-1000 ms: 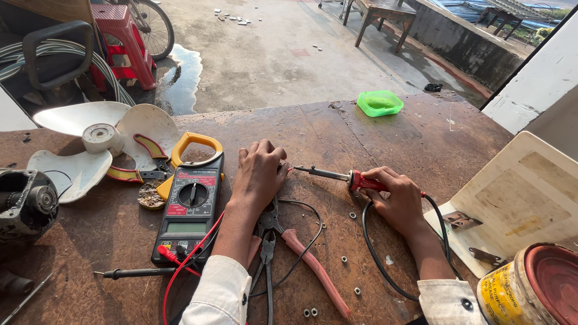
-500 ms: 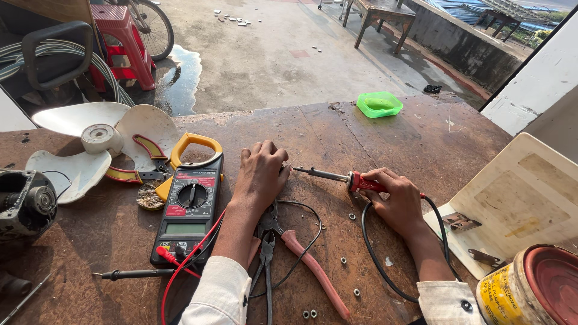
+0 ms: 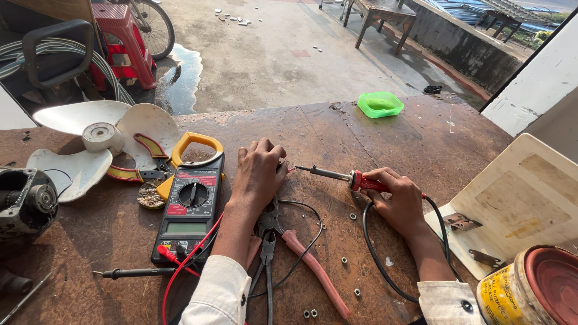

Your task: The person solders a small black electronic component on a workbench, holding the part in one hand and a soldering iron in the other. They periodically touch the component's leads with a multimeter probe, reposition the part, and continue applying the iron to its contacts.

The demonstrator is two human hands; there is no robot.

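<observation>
The right hand [image 3: 400,201] has its fingers clamped around the red handle of a soldering iron [image 3: 352,178], which lies nearly level just above the bench [image 3: 385,138], its thin dark tip pointing left toward the left hand [image 3: 260,174]. The tip ends just beside that hand's fingertips, close but whether it touches anything there is too small to tell. The left hand rests palm down on the bench with its fingers together and curled at the tips, pressing on something small that they hide, so I cannot tell whether they grip anything. A black cord [image 3: 376,259] runs from the iron's handle, loops across the bench under the right wrist and back toward the person. Under the left forearm lie pliers [image 3: 283,241] with pink-red grips, jaws toward the hand, crossed by a thin black wire [image 3: 313,232]. Just left of the left hand sits a black and yellow clamp meter [image 3: 189,207], its red and black leads [image 3: 174,265] trailing toward the near edge. Farther left lie a white fan blade [image 3: 81,141] and a dark motor [image 3: 27,201]. A green dish [image 3: 380,104] sits at the far edge, a white board [image 3: 524,198] and a rusty tin [image 3: 533,292] at the right, and small nuts [image 3: 352,216] are scattered near the cord.
</observation>
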